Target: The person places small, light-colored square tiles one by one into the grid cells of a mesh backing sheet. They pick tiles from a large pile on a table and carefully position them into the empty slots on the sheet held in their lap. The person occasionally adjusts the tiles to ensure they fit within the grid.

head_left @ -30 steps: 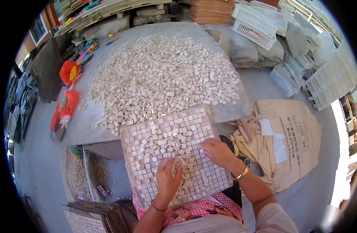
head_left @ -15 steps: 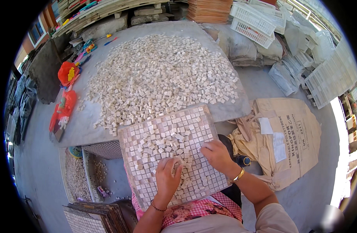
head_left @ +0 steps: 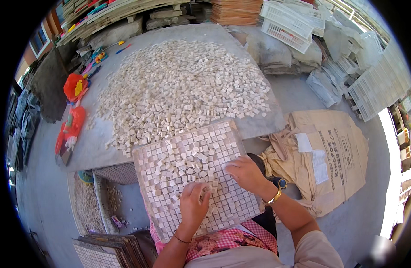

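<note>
A square grid tray (head_left: 145, 166) lies tilted across my lap, its far edge against the table. Small pale stone mosaic tiles fill many of its cells, and a loose heap of tiles (head_left: 183, 167) covers the middle. My left hand (head_left: 194, 201) is curled over the tray's near middle, with pale tiles between thumb and fingers. Toward the tray's right side, my right hand (head_left: 248, 175) has its fingertips pressed together, down at the grid cells. Whatever lies under those fingertips is hidden.
Beyond the tray, a large pile of tiles (head_left: 183, 85) spreads over the grey table (head_left: 89, 149). Red plastic bags (head_left: 75, 120) lie at its left edge. A beige sack (head_left: 344, 165) is on the right, a crate (head_left: 100, 201) at lower left, and stacked trays (head_left: 107, 252) stand nearer me.
My right hand has shifted a little left over the grid. My left hand stays at nearly the same spot, and the whole view has moved slightly.
</note>
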Demonstrator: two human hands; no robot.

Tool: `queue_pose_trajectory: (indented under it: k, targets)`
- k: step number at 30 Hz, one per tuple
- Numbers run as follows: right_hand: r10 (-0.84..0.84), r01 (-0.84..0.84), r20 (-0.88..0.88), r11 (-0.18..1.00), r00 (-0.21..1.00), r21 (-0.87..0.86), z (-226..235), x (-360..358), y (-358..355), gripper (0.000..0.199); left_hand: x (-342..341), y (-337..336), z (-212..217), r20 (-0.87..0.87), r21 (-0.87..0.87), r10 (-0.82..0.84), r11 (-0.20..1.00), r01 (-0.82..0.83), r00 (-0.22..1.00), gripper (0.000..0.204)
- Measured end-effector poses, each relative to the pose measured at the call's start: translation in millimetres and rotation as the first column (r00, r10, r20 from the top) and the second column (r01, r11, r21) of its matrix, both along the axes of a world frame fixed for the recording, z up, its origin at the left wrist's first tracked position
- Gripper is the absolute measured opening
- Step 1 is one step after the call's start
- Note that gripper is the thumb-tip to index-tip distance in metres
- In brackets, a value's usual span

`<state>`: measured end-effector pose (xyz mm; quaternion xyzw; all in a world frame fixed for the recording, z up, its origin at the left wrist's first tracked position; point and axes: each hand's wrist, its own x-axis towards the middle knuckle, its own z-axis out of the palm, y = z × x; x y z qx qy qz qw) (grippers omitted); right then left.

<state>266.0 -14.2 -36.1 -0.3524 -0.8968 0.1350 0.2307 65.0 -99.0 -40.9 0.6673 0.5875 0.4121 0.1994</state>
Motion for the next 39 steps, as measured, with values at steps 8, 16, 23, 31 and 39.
queue_pose_trajectory:
  k: [8, 16, 23, 31, 39]
  targets:
    - [-0.146, 0.128, -0.102, 0.978, 0.984, -0.165, 9.5, 7.2, -12.8, 0.013, -2.5, -1.4, 2.2, -0.005, 0.078, 0.024, 0.997, -0.023, 1.0, 0.019]
    - [-0.07, 0.054, -0.071, 0.979, 0.995, -0.198, 1.5, 8.8, -31.9, 0.013, 1.2, -1.8, 0.9, 0.034, -0.078, -0.006, 0.997, 0.009, 0.999, 0.021]
    - [-0.064, 0.067, 0.019, 0.974, 0.998, -0.215, 8.3, -0.9, -32.9, 0.017, -1.1, -1.6, 0.0, 0.008, 0.002, 0.018, 1.0, -0.018, 1.0, 0.019]
    - [-0.247, 0.181, -0.241, 0.946, 0.938, -0.268, 20.1, 16.8, -33.8, 0.02, 22.2, 1.9, 5.6, -0.052, 0.037, -0.067, 0.997, 0.069, 0.996, 0.02]
    - [-0.213, 0.202, -0.05, 0.964, 0.976, -0.171, -2.8, 2.1, -39.2, 0.018, 31.1, 6.3, 7.7, -0.18, 0.084, -0.124, 0.986, 0.141, 0.976, 0.022]
